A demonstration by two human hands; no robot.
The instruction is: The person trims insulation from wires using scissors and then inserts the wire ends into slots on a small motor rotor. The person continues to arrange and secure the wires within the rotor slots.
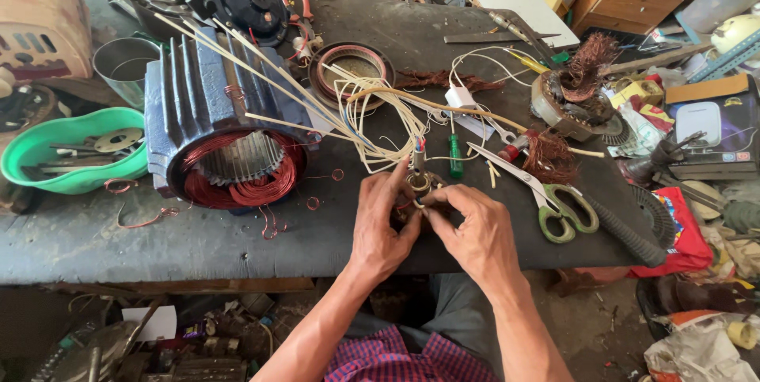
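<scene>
Copper-wound small coil sits pinched between left hand and right hand, both grips clamped on it, above the table

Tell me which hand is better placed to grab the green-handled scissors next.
Probably the right hand. The scissors lie on the bench on its side, with nothing between them. The left hand sits farther off and would have to cross over the right; both hands pinch the small wound part.

Small round brass-coloured part, upright, pinched above dark bench edge.
</scene>
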